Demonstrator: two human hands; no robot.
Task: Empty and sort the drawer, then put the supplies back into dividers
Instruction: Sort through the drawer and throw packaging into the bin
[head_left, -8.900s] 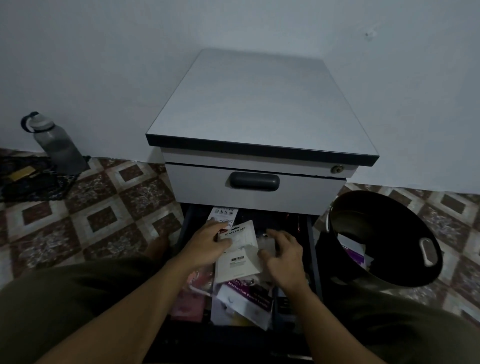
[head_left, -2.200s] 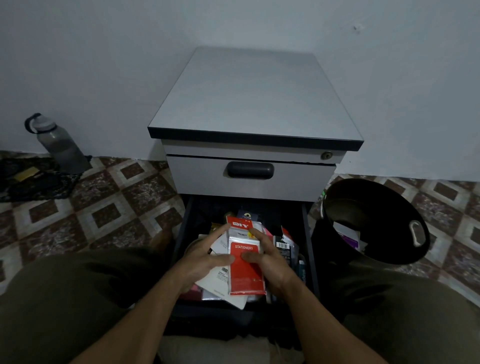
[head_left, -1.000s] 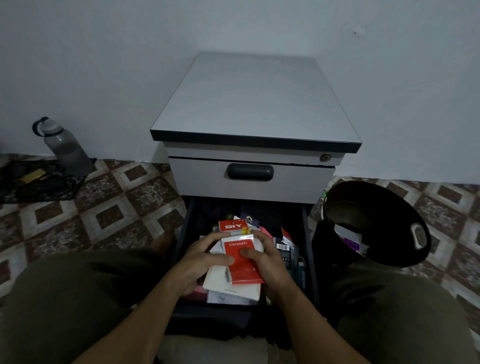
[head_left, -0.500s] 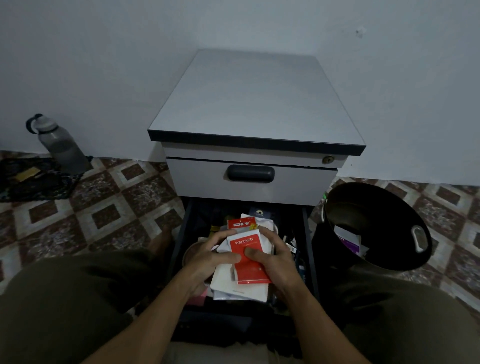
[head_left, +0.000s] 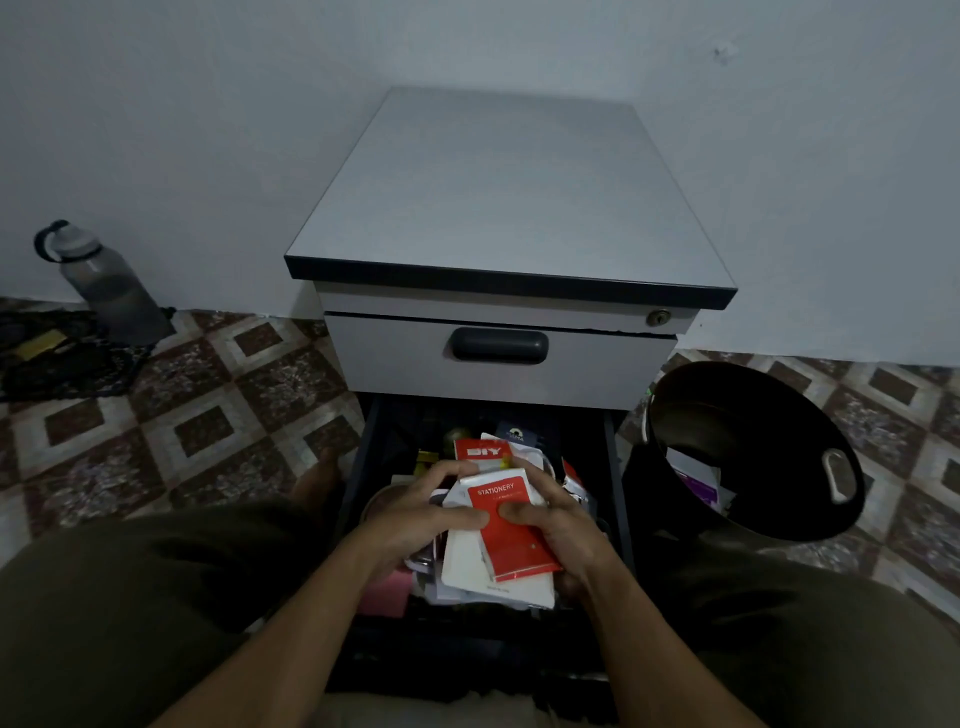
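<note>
- The left hand (head_left: 421, 514) and right hand (head_left: 558, 512) sit close together, both clamped on one bundle of packets (head_left: 467, 566) just over the open drawer (head_left: 363, 457). The thumbs press on the red stationery packet (head_left: 511, 530) on top, and the fingers curl round the sides.
- The bundle looks glossy and uneven in size. The red packet lies skewed and seems pinned by the thumbs alone, so a tilt during the lift could let it slide back into the drawer.
- The white sheets at the bottom stick out toward the person, past the palms. If the grip loosens, they may fan out and drop.
- Just beyond the fingertips, a red DIY packet (head_left: 480, 449) and crumpled wrappers stand on edge and could snag on the rising bundle.
- Below the left hand lies a pink pad (head_left: 384, 595). A round thing beside that hand is too hidden to name.
- Beyond and above the hands, the closed upper drawer (head_left: 500, 345) overhangs the back of the open one, so the lift probably has to come toward the person.
- Right of the right hand, a black bin (head_left: 810, 452) tilts this way with paper inside. A dropped packet could land there and pass for waste.
- No dividers show.
- Far left of the hands, a water bottle (head_left: 109, 291) stands on the tiled floor, well apart.
</note>
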